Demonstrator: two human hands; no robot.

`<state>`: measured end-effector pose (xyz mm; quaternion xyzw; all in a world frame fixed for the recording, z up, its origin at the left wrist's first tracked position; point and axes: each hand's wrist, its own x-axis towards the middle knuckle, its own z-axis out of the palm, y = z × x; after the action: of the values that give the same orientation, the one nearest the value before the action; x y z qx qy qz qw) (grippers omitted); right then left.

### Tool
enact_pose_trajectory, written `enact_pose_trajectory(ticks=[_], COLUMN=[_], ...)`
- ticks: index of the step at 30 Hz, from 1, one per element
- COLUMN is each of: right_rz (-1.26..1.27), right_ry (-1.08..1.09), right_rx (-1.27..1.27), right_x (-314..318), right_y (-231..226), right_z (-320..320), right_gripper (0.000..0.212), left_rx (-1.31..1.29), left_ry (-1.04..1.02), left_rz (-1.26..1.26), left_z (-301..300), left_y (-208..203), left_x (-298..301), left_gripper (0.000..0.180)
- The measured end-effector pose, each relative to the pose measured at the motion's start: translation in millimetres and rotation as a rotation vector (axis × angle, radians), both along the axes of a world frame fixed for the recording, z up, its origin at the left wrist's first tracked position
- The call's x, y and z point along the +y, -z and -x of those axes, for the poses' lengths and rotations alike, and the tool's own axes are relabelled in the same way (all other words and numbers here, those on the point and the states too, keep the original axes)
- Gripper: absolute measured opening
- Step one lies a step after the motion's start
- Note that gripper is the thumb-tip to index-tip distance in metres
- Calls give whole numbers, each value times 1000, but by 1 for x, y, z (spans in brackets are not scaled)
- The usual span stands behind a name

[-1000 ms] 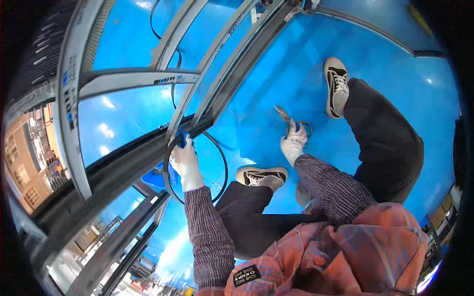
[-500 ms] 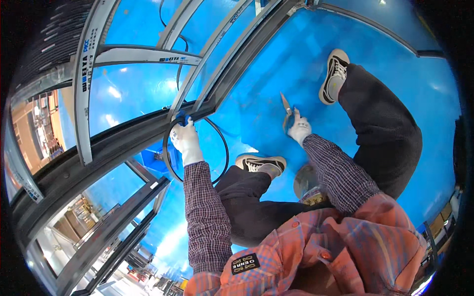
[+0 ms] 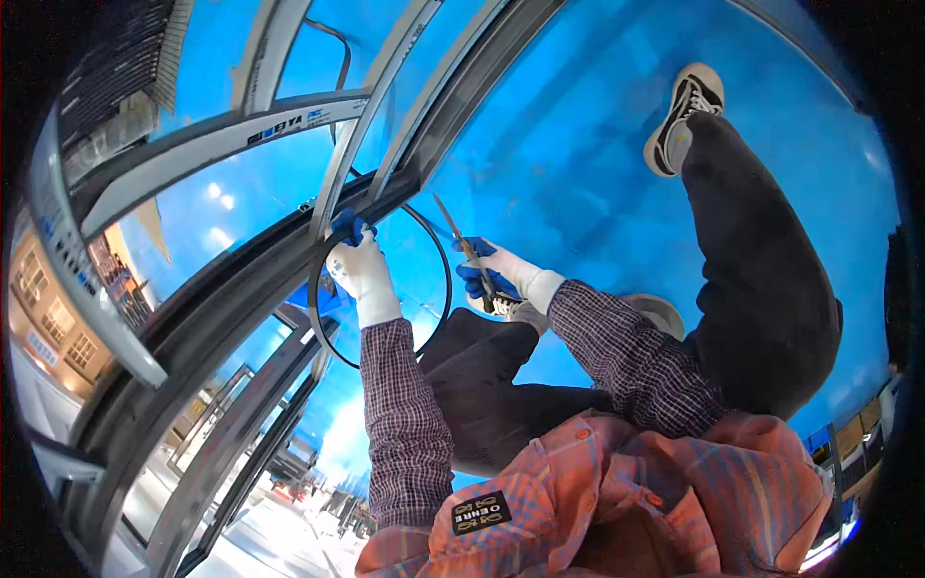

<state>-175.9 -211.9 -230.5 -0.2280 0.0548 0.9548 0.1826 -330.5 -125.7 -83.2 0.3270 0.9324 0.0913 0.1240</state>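
My left hand point(image 3: 361, 275), in a white glove with blue fingers, is closed at the corner of a dark metal window frame point(image 3: 279, 270). Its fingers pinch a thin black rubber strip point(image 3: 450, 289), which hangs in a wide loop around the hand and wrist. To its right, my right hand point(image 3: 501, 269), gloved the same way, grips a pair of scissors point(image 3: 469, 249). The tips point up and away, toward the frame's inner edge, apart from the strip. Whether the blades are parted cannot be made out.
Pale printed bars point(image 3: 376, 96) cross the frame on the left and far side. Another stretch of black strip point(image 3: 344, 63) trails behind them. My shoes point(image 3: 686, 111) stand on a glossy blue floor point(image 3: 568, 144). A round grey object point(image 3: 657, 313) lies beneath my right forearm.
My right hand has swung left with the scissors, closer to the left hand. The left hand stays at the frame corner with the strip. My view has shifted slightly.
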Motion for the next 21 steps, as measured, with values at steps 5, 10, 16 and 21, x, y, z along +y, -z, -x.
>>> enact_pose_trajectory(ticks=[5, 10, 16, 21], right_rz=[-103, -272, -10, -37], right_ry=[-202, -244, -152, -256], right_rx=[-58, -211, 32, 130], right_x=[16, 45, 53, 86], right_y=[9, -26, 3, -17], right_z=[5, -20, -15, -18], right_gripper=[36, 34, 36, 37], left_rx=[174, 194, 234, 246], left_ry=[107, -7, -35, -40], left_rz=[-108, -48, -71, -35], left_z=[-1, -8, -25, -10], left_y=[17, 16, 28, 29], left_x=[5, 9, 20, 12], left_gripper=[19, 25, 26, 30])
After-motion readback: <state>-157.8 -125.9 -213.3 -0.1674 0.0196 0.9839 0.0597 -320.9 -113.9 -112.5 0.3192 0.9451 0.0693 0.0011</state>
